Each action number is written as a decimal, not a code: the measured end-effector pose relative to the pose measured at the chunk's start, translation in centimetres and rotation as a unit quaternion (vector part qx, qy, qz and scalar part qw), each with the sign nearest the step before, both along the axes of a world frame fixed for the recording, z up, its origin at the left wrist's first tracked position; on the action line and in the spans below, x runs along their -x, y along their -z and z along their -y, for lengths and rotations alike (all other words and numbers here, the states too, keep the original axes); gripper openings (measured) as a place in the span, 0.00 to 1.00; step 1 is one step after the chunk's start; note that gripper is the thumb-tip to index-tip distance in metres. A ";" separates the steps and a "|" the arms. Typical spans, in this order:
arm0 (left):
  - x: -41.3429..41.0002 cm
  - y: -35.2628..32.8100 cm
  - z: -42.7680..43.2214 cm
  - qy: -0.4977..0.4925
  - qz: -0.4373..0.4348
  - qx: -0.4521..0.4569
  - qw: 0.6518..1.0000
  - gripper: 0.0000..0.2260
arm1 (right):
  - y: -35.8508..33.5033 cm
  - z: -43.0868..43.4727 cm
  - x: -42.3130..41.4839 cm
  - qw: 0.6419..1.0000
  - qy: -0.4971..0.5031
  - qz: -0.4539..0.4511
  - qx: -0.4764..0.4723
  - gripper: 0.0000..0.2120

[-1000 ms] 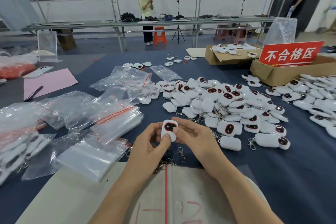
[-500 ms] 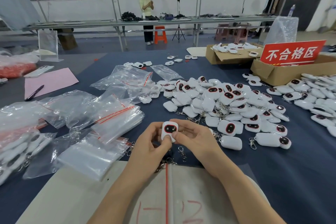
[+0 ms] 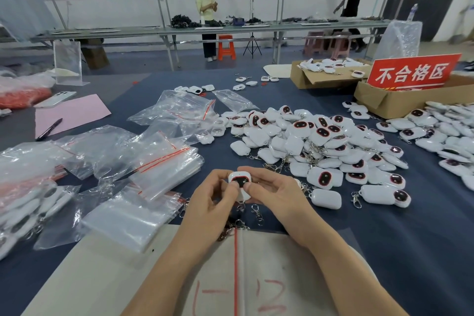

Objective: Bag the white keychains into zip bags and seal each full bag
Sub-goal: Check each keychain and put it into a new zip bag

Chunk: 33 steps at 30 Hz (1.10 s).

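Both my hands hold one white keychain (image 3: 239, 179) with a dark red-rimmed face, just above the near table edge. My left hand (image 3: 210, 202) pinches its left side and my right hand (image 3: 274, 195) pinches its right side. Its metal clasp (image 3: 256, 211) hangs below. A big heap of white keychains (image 3: 315, 146) lies right of centre on the blue cloth. Empty clear zip bags with red seals (image 3: 164, 167) are piled to the left. Filled bags (image 3: 28, 208) lie at the far left.
A white board marked in red (image 3: 236, 279) lies under my forearms. Two cardboard boxes (image 3: 384, 100) with a red sign (image 3: 413, 72) stand at the back right. More keychains (image 3: 446, 133) spread along the right edge. A pink sheet (image 3: 74, 110) and pen (image 3: 48, 129) lie back left.
My thumbs have shifted over the face of the keychain, which sits lower between my fingers. A person in black has walked left along the far bench.
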State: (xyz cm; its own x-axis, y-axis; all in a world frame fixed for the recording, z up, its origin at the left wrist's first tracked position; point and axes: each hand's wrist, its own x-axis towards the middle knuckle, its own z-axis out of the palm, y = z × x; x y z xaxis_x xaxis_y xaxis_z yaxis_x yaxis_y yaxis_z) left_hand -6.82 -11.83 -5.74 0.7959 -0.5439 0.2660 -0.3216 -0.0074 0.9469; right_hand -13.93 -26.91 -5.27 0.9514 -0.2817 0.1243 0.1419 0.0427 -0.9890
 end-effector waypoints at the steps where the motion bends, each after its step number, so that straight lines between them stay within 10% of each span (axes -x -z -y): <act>1: -0.1 0.0 0.0 0.001 -0.001 -0.001 1.000 0.06 | 0.0 0.0 0.0 1.000 -0.003 0.001 -0.003 0.14; 33: 0.0 1.0 0.3 -0.017 0.154 -0.057 0.986 0.14 | 1.1 0.3 -0.8 0.994 0.007 -0.004 -0.110 0.11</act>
